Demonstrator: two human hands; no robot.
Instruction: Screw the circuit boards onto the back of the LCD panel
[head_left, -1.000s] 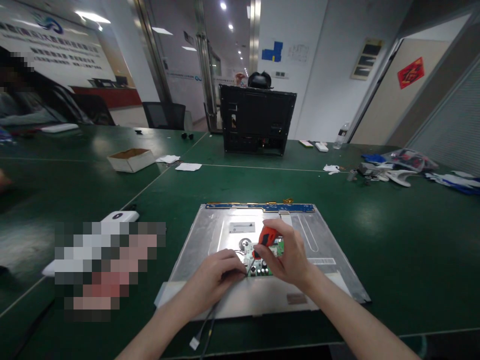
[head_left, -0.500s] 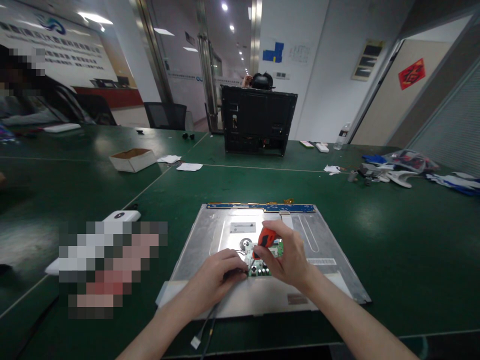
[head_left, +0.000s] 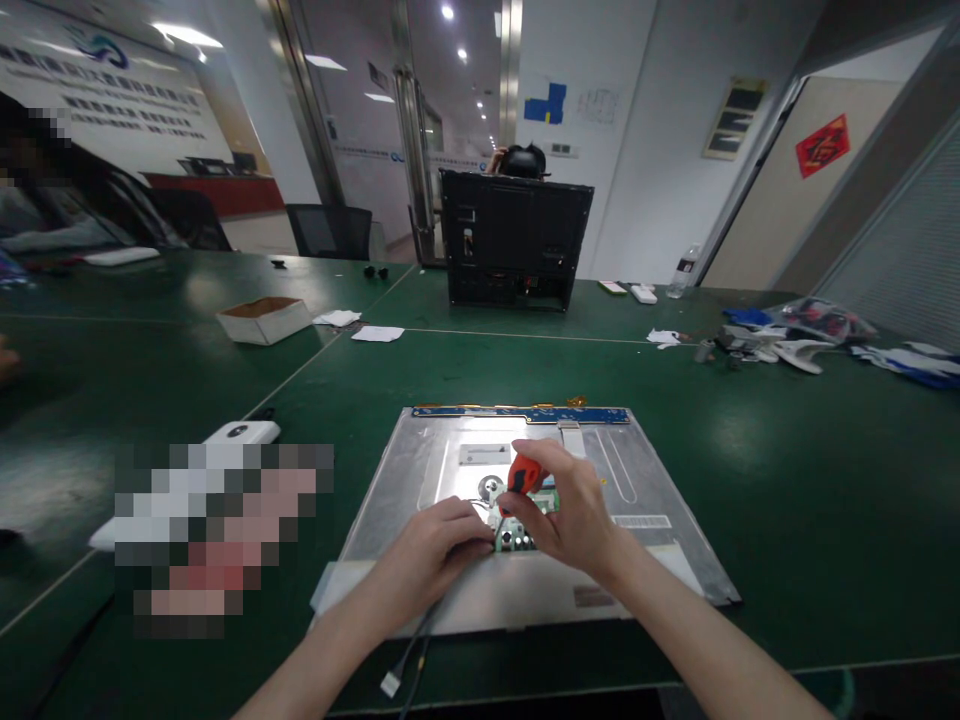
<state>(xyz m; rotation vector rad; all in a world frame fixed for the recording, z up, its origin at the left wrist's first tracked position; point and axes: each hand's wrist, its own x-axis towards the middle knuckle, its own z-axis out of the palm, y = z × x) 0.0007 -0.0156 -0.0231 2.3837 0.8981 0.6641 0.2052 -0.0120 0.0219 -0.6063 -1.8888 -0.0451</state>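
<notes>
A silver display panel lies flat on the table, its back facing up, with a small green circuit board at its middle. My right hand is closed around the red and black handle of a screwdriver, which tilts with its shaft down toward the board's left part. At the board's left edge rests my left hand, fingers curled together; what they pinch is hidden. Dark cables run out beneath that hand toward the table's front edge, one ending in a white connector.
A blue circuit strip lines the panel's far edge. Farther back stand a black monitor housing and an open box. A white device lies left, partly pixelated. Loose parts and a plastic bag are at right; a person sits behind the housing.
The screwdriver handle and my right hand have shifted slightly left and stand a little more upright. My left hand stays at the board's edge.
</notes>
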